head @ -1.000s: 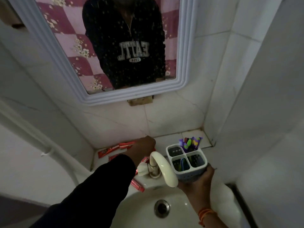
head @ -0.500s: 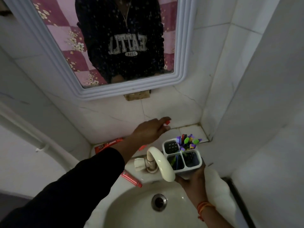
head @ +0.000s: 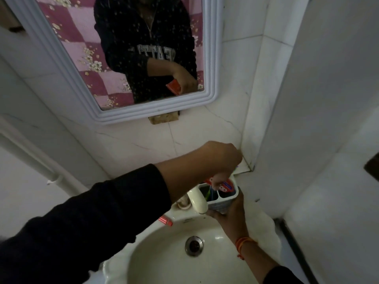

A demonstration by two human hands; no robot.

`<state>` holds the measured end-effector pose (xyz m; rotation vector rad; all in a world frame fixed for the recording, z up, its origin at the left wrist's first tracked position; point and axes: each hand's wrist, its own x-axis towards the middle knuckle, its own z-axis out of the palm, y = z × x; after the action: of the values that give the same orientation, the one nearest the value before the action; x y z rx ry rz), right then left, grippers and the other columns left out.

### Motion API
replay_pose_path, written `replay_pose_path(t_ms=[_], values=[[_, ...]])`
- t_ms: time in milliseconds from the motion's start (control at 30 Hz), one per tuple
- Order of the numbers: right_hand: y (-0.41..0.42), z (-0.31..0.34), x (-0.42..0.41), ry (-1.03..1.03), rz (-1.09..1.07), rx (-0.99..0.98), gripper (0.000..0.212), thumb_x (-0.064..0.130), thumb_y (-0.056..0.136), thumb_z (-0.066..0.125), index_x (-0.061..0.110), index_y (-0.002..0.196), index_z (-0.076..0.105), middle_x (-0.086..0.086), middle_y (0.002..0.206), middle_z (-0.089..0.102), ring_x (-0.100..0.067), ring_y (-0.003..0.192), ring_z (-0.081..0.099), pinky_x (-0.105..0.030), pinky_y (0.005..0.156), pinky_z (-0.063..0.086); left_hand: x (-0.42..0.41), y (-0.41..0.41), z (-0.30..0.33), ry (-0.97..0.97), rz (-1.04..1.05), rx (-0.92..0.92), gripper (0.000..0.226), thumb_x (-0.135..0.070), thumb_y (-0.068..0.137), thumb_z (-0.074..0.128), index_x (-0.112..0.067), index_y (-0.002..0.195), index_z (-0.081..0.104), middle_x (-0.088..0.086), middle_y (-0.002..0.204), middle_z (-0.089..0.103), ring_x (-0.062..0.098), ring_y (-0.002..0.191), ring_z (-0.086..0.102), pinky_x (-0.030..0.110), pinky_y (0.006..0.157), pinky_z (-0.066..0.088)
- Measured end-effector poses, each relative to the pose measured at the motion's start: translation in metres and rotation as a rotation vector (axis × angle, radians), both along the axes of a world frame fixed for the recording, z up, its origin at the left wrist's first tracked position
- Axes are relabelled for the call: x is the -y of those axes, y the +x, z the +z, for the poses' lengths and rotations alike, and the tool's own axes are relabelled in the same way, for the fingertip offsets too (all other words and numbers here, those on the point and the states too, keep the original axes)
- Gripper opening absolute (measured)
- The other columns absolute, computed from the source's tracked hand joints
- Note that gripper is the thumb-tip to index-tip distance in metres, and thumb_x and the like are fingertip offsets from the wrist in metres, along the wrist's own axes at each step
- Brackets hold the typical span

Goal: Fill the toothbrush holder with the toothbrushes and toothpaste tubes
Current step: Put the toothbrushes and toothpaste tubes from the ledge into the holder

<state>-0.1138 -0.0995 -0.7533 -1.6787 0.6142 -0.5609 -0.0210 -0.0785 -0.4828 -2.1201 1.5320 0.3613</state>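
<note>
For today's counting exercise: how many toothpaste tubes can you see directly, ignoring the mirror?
2. One tube in the left hand, going into the holder; one on the sink's rim. The arm may hide others.

White tiled walls (head: 131,144), framed mirror (head: 213,58), sink (head: 164,261)

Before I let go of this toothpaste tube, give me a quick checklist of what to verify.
1. Toothbrush holder supported: ok, right hand grips it from below.
2. Toothpaste tube over the holder: ok, left hand holds it at the top.
3. Tube seated in a compartment: cannot tell, the hand hides it.
4. Front compartment free: not ok, toothbrush handles stand there.
5. All tubes collected: not ok, a red tube lies beside the sink.
</note>
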Motion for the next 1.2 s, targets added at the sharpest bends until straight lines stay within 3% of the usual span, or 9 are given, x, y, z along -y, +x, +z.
replay_pose_path(t_ms=[67,200,367,533,667,900,1033,1133,1200], values=[[-0.001,0.001,0.0,0.003,0.006,-0.006,0.123,0.02,0.045,0.101,0.026,0.147,0.032,0.002,0.141,0.051,-0.013,0.13,0.055,-0.018,0.096,0.053,0.001,-0.004,-0.012,-0.084,-0.012,-0.01,0.056,-0.019,0.074,0.086,-0.009,0.124,0.062,0.008,0.114,0.061,0.026,0.09,0.064,0.035,0.064,0.048],[-0.001,0.006,-0.004,-0.01,0.011,0.01,0.114,0.013,0.05,0.1,0.029,0.141,0.034,0.012,0.135,0.05,-0.004,0.124,0.055,-0.008,0.093,0.051,0.005,0.003,-0.023,-0.165,0.116,-0.166,0.029,-0.013,0.08,0.079,-0.006,0.108,0.073,0.001,0.083,0.069,0.015,0.068,0.067,0.027,0.061,0.059],[-0.009,0.008,0.004,-0.005,-0.017,0.014,0.108,0.007,0.052,0.098,0.045,0.131,0.035,0.025,0.128,0.051,0.014,0.118,0.054,-0.003,0.091,0.048,-0.015,0.061,-0.019,-0.454,0.415,-0.543,0.02,-0.016,0.089,0.074,-0.017,0.109,0.075,0.002,0.104,0.078,0.01,0.069,0.078,0.026,0.07,0.065],[-0.006,0.002,0.0,0.017,0.027,-0.052,0.095,0.015,0.066,0.093,0.017,0.143,0.037,-0.008,0.126,0.062,-0.022,0.111,0.064,-0.049,0.098,0.055,-0.07,0.139,-0.079,-0.297,0.499,-0.151,0.035,-0.015,0.092,0.065,-0.007,0.125,0.068,0.013,0.127,0.067,0.028,0.111,0.068,0.035,0.1,0.053],[-0.005,0.0,0.002,0.055,0.031,-0.042,0.1,0.014,0.057,0.095,0.029,0.139,0.04,0.006,0.131,0.06,-0.02,0.121,0.061,-0.055,0.097,0.056,-0.095,0.163,-0.149,-0.181,0.54,-0.09,0.038,-0.02,0.087,0.068,-0.004,0.122,0.065,0.016,0.124,0.066,0.033,0.115,0.064,0.037,0.094,0.053],[-0.001,-0.001,0.002,-0.038,0.029,0.013,0.108,-0.003,0.056,0.095,0.053,0.127,0.035,0.016,0.132,0.054,0.017,0.118,0.053,-0.003,0.087,0.05,-0.091,0.165,-0.205,-0.314,0.436,0.04,0.018,-0.031,0.096,0.06,-0.018,0.104,0.07,0.006,0.107,0.059,0.029,0.103,0.066,0.044,0.079,0.058],[-0.003,0.005,0.004,0.02,0.059,0.032,0.106,-0.007,0.055,0.093,0.051,0.127,0.041,0.01,0.132,0.058,0.0,0.122,0.059,-0.021,0.088,0.058,-0.088,0.152,-0.191,-0.44,0.373,-0.06,0.03,-0.027,0.092,0.061,-0.017,0.121,0.06,0.01,0.112,0.064,0.032,0.108,0.06,0.041,0.081,0.051],[-0.007,0.016,0.001,0.01,0.045,0.012,0.096,0.015,0.045,0.1,0.048,0.121,0.051,0.007,0.124,0.065,-0.006,0.116,0.064,-0.028,0.083,0.061,-0.081,0.137,-0.161,-0.656,0.39,-0.334,0.034,-0.033,0.097,0.057,-0.021,0.129,0.05,0.009,0.103,0.069,0.03,0.092,0.068,0.039,0.077,0.053],[-0.008,0.024,0.001,-0.061,0.059,-0.006,0.086,0.03,0.043,0.098,0.04,0.117,0.057,0.001,0.121,0.067,-0.017,0.113,0.067,-0.048,0.086,0.062,-0.074,0.126,-0.135,-0.669,0.311,-0.402,0.042,-0.039,0.098,0.057,-0.027,0.138,0.052,0.004,0.113,0.067,0.023,0.097,0.066,0.039,0.083,0.055]])
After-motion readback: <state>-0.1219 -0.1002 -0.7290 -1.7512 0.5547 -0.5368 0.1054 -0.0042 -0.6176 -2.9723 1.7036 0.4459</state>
